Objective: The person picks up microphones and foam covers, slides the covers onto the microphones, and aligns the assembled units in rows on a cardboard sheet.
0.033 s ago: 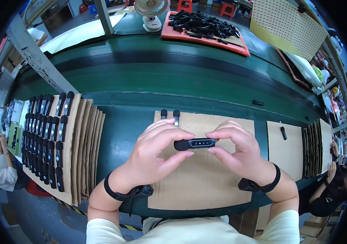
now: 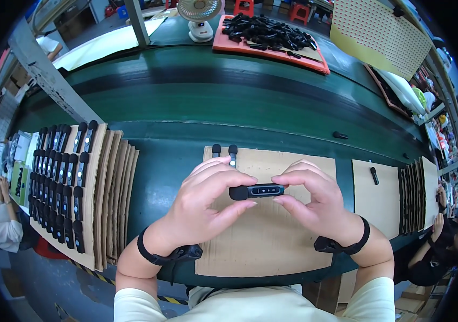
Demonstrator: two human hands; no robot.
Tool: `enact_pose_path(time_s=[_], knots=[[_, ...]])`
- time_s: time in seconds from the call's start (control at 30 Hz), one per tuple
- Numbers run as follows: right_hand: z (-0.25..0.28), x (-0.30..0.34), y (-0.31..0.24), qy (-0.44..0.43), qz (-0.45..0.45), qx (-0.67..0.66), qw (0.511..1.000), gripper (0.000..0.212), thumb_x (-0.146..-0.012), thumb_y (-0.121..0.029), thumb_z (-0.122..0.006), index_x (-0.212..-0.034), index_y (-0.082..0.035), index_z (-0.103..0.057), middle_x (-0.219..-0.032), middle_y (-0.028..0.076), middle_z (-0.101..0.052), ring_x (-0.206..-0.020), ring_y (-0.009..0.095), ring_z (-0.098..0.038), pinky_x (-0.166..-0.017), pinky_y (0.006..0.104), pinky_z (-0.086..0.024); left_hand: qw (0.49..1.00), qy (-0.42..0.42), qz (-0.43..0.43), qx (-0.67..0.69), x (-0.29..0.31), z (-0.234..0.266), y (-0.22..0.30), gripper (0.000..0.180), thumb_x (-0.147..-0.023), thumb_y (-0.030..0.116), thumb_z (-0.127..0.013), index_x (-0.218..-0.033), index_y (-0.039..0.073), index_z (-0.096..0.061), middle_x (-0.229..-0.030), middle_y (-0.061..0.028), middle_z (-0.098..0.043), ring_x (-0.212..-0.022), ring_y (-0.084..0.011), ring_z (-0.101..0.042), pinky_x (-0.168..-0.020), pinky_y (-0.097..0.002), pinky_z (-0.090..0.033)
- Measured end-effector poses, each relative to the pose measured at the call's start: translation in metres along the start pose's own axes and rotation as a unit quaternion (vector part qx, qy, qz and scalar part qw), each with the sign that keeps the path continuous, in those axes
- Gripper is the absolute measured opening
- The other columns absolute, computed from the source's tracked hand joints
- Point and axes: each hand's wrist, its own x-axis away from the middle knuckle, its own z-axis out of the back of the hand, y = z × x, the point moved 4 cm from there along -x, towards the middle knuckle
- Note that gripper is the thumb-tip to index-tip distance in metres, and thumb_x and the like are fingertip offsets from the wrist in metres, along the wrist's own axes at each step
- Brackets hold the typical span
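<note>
A small black handheld microphone (image 2: pixel 257 191) lies level between my hands, its rounded dark head to the left and a panel of small light marks facing up. My left hand (image 2: pixel 203 197) pinches the head end between thumb and fingers. At the opposite end, my right hand (image 2: pixel 315 194) grips the tip the same way. Below them is a brown cardboard sheet (image 2: pixel 264 241). Two more microphones stand side by side at its far left corner; the right one (image 2: pixel 232 152) is partly covered by my left fingers.
Stacked cardboard sheets (image 2: pixel 116 198) with rows of microphones stand at left. A red tray (image 2: pixel 272 53) heaped with black microphones and a white fan (image 2: pixel 201 29) are at the back. Right, another sheet (image 2: pixel 368 209) holds one microphone (image 2: pixel 374 175). People sit at both sides.
</note>
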Motion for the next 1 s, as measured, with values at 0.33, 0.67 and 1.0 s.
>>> enact_pose_path(time_s=[0.33,0.67,1.0], knots=[[-0.004,-0.001,-0.009,0.010,0.025,-0.005,1.000,0.034,-0.075,0.001,-0.078,-0.106,-0.001,-0.065,-0.088,0.010,-0.065,-0.080,0.022,-0.061,-0.070,0.0306,-0.048,0.999,0.007,-0.041,0.011,-0.002,0.003,0.003,0.029,-0.070,0.002,-0.079,-0.097,0.005,-0.067,-0.088,-0.0086,-0.068,-0.081,-0.0244,-0.064,-0.102,-0.0500,-0.043],[-0.007,-0.002,-0.012,0.015,0.001,-0.014,1.000,0.030,-0.074,0.001,-0.077,-0.102,-0.002,-0.065,-0.089,0.009,-0.062,-0.080,0.021,-0.059,-0.070,0.0293,-0.047,0.997,-0.012,-0.066,-0.025,-0.002,0.000,0.008,0.027,-0.071,0.003,-0.075,-0.096,0.006,-0.067,-0.091,-0.0077,-0.068,-0.084,-0.0233,-0.065,-0.104,-0.0519,-0.039],[-0.006,-0.007,-0.007,-0.017,-0.006,-0.068,0.998,0.026,-0.083,-0.009,-0.073,-0.106,-0.003,-0.063,-0.089,0.007,-0.060,-0.079,0.018,-0.057,-0.073,0.0287,-0.047,0.999,-0.020,-0.038,-0.029,0.000,-0.010,0.001,0.028,-0.066,0.002,-0.075,-0.092,0.008,-0.067,-0.089,-0.0046,-0.063,-0.084,-0.0221,-0.062,-0.104,-0.0506,-0.038]])
